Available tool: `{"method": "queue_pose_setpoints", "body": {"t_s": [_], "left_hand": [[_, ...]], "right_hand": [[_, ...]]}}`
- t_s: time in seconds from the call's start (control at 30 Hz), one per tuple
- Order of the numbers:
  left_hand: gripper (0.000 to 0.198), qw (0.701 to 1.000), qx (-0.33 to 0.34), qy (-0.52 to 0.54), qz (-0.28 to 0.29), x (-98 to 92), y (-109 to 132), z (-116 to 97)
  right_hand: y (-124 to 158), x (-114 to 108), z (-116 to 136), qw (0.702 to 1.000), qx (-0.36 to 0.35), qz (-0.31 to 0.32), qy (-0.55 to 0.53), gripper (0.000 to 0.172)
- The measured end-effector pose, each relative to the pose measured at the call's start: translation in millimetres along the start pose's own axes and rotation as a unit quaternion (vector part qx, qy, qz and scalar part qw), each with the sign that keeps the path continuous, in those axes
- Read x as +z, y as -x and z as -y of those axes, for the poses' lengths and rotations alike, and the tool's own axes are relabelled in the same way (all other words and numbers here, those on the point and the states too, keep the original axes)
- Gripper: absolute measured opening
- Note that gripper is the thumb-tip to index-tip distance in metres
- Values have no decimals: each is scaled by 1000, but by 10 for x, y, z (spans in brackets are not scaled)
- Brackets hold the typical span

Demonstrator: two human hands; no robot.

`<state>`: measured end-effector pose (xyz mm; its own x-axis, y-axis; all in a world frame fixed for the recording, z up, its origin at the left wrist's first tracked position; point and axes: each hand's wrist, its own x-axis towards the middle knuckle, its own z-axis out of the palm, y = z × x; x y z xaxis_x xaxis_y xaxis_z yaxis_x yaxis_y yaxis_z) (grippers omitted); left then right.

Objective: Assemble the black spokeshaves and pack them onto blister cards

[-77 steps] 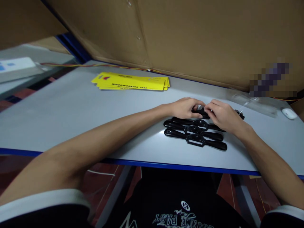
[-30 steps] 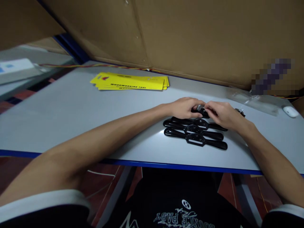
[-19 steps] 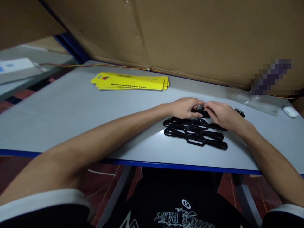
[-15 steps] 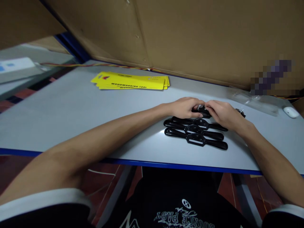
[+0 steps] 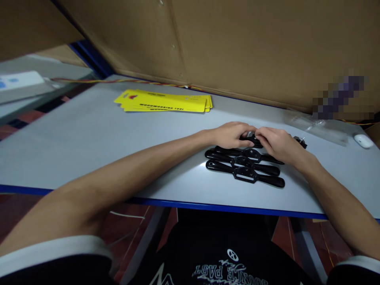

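Observation:
Three black spokeshaves (image 5: 245,173) lie in a row on the table, handles pointing left and right. Just beyond them my left hand (image 5: 233,134) is closed around the middle of another black spokeshave (image 5: 253,140), mostly hidden by my fingers. My right hand (image 5: 276,143) meets it from the right, thumb and fingertips pinched over its centre; whatever small part they grip is too hidden to name. A few small black parts (image 5: 300,141) with a shiny bit lie right behind my right hand.
A stack of yellow cards (image 5: 166,102) printed "woodworking tool" lies at the back. Clear plastic bags (image 5: 320,128) and a white earbud case (image 5: 363,140) sit at the right. A cardboard wall (image 5: 237,47) closes off the far side, with a red and yellow wire along its foot.
My right hand has shifted very slightly at the centre of the held spokeshave. My left hand and the three spokeshaves in front stay as they were.

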<state>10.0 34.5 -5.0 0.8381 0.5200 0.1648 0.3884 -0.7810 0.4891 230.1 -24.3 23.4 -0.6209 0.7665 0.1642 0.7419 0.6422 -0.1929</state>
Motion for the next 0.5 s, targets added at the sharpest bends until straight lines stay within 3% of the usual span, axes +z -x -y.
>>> {"method": "queue_pose_setpoints", "body": {"t_s": [0.2, 0.4, 0.5], "left_hand": [[44, 1000, -7, -4, -1, 24, 2, 21], [49, 1000, -10, -18, 3, 34, 6, 16], [51, 1000, -8, -23, 8, 34, -3, 7]], "right_hand": [[8, 8, -25, 1000, -8, -14, 0, 22], [18, -37, -58, 994, -42, -97, -4, 18], [36, -30, -50, 993, -60, -104, -4, 19]]}}
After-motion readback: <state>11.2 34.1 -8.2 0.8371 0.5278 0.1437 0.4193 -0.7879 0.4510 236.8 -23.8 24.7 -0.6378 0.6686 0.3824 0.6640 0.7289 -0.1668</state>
